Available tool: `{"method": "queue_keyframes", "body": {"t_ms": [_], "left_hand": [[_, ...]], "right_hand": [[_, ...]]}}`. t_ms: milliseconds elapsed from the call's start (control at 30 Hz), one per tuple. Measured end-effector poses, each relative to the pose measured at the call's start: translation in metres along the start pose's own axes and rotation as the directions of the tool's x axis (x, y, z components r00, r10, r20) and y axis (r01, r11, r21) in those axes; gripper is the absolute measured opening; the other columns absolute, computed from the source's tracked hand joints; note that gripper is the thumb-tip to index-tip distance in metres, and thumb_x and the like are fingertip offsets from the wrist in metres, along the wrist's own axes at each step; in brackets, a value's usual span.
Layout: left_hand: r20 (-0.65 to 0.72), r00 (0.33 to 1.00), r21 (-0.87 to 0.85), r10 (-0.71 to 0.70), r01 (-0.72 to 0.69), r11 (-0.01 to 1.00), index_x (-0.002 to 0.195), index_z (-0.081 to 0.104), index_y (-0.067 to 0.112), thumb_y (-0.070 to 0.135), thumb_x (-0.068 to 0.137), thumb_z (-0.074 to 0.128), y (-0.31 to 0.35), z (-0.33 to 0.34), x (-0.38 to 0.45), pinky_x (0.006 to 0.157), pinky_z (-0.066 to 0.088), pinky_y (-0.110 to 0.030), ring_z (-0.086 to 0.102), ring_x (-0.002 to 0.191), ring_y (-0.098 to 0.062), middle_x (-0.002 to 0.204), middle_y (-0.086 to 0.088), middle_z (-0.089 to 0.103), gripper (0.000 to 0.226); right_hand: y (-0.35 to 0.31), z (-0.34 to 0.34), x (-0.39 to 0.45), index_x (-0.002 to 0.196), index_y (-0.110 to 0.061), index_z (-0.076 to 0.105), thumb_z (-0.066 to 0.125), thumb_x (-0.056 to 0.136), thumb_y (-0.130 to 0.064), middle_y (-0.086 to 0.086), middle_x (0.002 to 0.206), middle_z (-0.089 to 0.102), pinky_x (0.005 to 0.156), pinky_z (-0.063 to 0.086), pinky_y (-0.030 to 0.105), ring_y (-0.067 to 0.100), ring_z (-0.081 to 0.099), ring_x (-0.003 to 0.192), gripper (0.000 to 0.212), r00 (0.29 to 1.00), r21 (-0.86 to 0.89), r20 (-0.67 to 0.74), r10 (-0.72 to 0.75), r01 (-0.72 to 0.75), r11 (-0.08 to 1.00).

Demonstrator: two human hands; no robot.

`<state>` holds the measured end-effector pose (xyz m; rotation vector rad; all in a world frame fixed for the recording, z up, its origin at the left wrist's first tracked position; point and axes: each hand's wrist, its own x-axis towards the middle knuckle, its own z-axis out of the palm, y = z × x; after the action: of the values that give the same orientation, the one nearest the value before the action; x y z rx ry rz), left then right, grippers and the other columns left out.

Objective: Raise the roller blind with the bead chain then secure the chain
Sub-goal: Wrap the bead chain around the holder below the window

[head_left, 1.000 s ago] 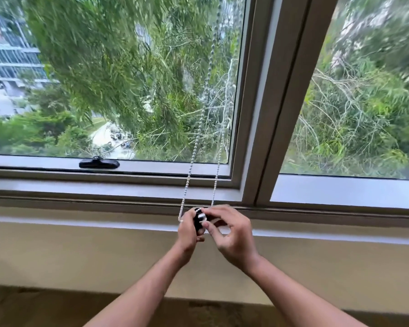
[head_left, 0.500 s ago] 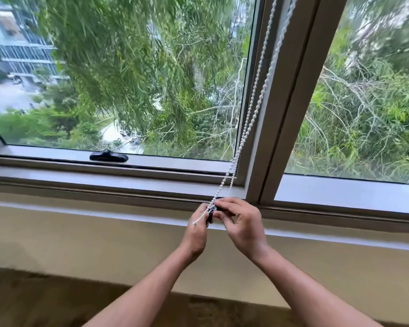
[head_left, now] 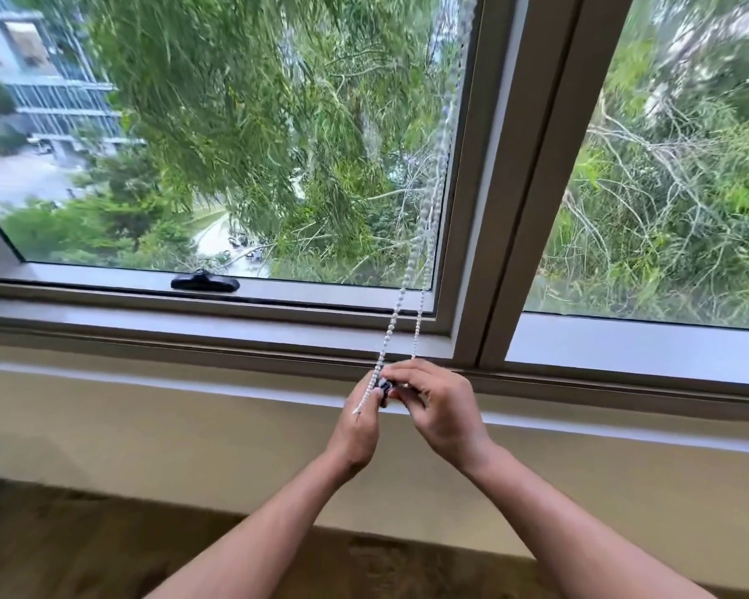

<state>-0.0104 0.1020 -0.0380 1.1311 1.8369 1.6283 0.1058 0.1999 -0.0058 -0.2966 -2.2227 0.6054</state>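
A white bead chain (head_left: 424, 235) hangs in two strands in front of the left window pane, down to the sill. My left hand (head_left: 357, 430) pinches the left strand, and its loose end pokes out below my fingers. My right hand (head_left: 437, 410) is closed around the right strand. Between the two hands sits a small dark clip (head_left: 385, 386), held by fingertips of both. The roller blind itself is out of view above the frame.
A black window handle (head_left: 205, 282) lies on the lower frame of the left pane. A wide vertical mullion (head_left: 507, 201) separates the two panes. Below the sill (head_left: 191, 326) runs a beige wall, with wooden floor under it.
Both hands with the chain and clip have shifted right, from the middle of the left pane toward the mullion. The strands now hang close together.
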Motion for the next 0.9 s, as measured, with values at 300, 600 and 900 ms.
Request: {"method": "queue_keyframes", "body": {"t_ms": [300, 600, 900], "left_hand": [[0.077, 0.997, 0.009, -0.026, 0.025, 1.000, 0.112, 0.057, 0.024, 0.026, 0.096, 0.037, 0.013, 0.002, -0.004, 0.082, 0.041, -0.017, 0.055, 0.088, 0.005, 0.097, 0.012, 0.060, 0.026], [0.129, 0.988, 0.027, -0.082, 0.079, 0.997, 0.136, 0.041, 0.024, 0.040, 0.070, 0.056, 0.015, 0.003, -0.006, 0.093, 0.051, -0.022, 0.064, 0.105, 0.001, 0.121, 0.005, 0.064, 0.069], [0.142, 0.983, 0.104, -0.114, 0.100, 0.990, 0.138, 0.038, 0.025, 0.025, 0.073, 0.048, 0.014, 0.009, -0.001, 0.102, 0.049, -0.029, 0.060, 0.116, -0.003, 0.127, 0.006, 0.062, 0.066]], "right_hand": [[0.007, -0.007, 0.006, 0.109, -0.022, 0.078, 0.079, 0.080, -0.001, -0.009, 0.108, 0.079, 0.085, 0.060, 0.032, 0.009, 0.075, 0.100, 0.035, 0.998, -0.030, 0.057, -0.017, 0.019, 0.999], [0.009, -0.010, 0.009, 0.117, -0.036, 0.071, 0.077, 0.078, -0.003, -0.013, 0.106, 0.077, 0.079, 0.060, 0.034, 0.011, 0.073, 0.095, 0.051, 0.994, -0.090, 0.109, 0.011, -0.001, 0.996], [0.023, -0.018, 0.018, 0.106, -0.032, 0.077, 0.077, 0.080, -0.018, -0.011, 0.098, 0.077, 0.073, 0.056, 0.038, 0.020, 0.068, 0.084, 0.029, 0.988, -0.185, 0.154, -0.018, 0.047, 0.982]]}}
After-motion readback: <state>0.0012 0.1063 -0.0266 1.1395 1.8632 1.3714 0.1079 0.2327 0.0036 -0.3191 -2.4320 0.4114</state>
